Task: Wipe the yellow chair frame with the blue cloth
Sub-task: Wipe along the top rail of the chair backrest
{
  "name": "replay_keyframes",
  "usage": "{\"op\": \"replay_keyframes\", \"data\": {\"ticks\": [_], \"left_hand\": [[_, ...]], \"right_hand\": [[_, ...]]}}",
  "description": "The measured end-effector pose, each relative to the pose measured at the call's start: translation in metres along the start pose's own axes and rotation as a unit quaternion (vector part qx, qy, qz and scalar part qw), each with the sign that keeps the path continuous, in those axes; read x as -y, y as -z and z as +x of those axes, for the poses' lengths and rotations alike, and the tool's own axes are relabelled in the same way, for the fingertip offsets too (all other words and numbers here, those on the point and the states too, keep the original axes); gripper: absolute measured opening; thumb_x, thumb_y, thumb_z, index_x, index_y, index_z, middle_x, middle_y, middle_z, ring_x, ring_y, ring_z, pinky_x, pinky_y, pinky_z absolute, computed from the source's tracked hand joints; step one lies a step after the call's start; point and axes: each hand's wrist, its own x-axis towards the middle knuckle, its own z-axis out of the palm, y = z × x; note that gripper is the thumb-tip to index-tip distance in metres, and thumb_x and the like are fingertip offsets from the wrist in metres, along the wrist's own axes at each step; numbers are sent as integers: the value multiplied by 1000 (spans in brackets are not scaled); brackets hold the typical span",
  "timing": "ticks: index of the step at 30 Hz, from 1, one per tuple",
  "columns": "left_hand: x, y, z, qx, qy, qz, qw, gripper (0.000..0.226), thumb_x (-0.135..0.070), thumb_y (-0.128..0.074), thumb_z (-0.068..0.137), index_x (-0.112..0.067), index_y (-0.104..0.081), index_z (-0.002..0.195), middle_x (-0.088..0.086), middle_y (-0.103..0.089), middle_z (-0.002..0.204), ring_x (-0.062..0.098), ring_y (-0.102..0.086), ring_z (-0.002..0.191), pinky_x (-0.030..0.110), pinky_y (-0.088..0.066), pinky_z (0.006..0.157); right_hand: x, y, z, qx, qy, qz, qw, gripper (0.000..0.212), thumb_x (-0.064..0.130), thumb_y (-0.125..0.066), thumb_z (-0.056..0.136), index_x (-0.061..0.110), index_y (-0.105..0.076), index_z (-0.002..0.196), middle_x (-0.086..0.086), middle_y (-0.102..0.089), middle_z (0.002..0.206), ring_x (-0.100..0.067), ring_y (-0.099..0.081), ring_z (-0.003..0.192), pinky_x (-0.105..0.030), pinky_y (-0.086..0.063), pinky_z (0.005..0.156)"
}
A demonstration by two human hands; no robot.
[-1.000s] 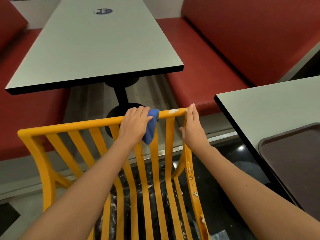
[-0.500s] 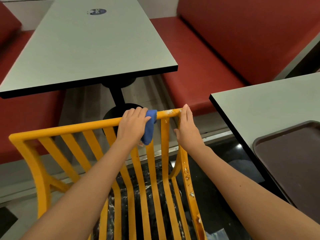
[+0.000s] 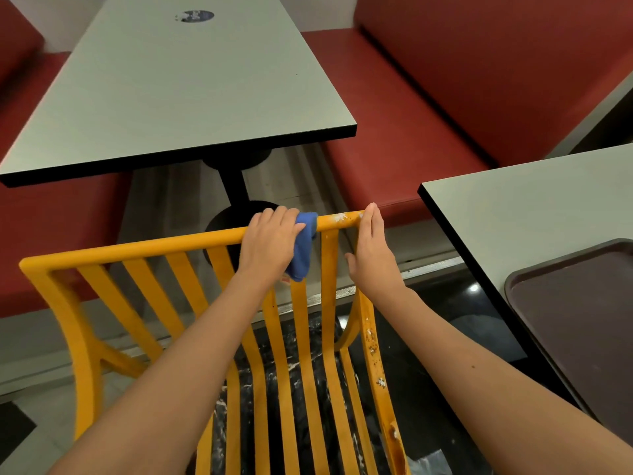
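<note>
Head view: left hand curled over the top rail of the yellow chair frame, gripping the blue cloth vs. the rail, cloth hanging down w/ its tail between slats. Right hand lay flat, fingers straight, on the frame's right corner (white specks nearby). Brown tray sat on the grey surface at right.

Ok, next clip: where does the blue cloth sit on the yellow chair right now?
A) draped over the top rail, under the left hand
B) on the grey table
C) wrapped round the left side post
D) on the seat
A: the left hand holds the blue cloth over the top rail of the yellow chair, while the right hand rests on the right corner.
</note>
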Motion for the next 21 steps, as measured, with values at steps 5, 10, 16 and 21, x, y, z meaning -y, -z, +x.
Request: {"op": "replay_keyframes", "data": {"ticks": [5,10,16,21], "left_hand": [[-17,-1,7,-10,13,-7,1000,34,-29,-28,100,-10,-54,111,8,-58,103,24,-50,90,35,-37,81],[-34,-3,10,5,-11,-8,1000,35,-34,-34,98,-9,-52,117,9,-58,105,24,-51,92,35,-39,82],[16,4,-15,-32,3,-33,999,44,-36,-30,97,-6,-52,120,11,-59,107,26,-52,94,38,-40,87],[0,-4,-18,-37,84,-8,996,73,-60,-14,88,-11,-43,134,13,-50,130,31,-42,124,50,-5,112]], "right_hand": [[-2,1,0,9,2,8,1000,89,9,-58,89,5,9,146,-6,6,157,-26,-62,97,-24,-49,75],[-4,3,1,12,1,9,1000,87,7,-56,90,6,9,147,-6,5,157,-24,-63,89,-23,-47,70],[-1,6,0,16,5,-1,1000,87,12,-57,90,5,10,146,-7,6,157,-23,-62,100,-24,-49,80],[0,7,-1,16,15,5,1000,90,14,-59,89,4,10,146,-8,6,157,-22,-61,102,-23,-50,79]]}}
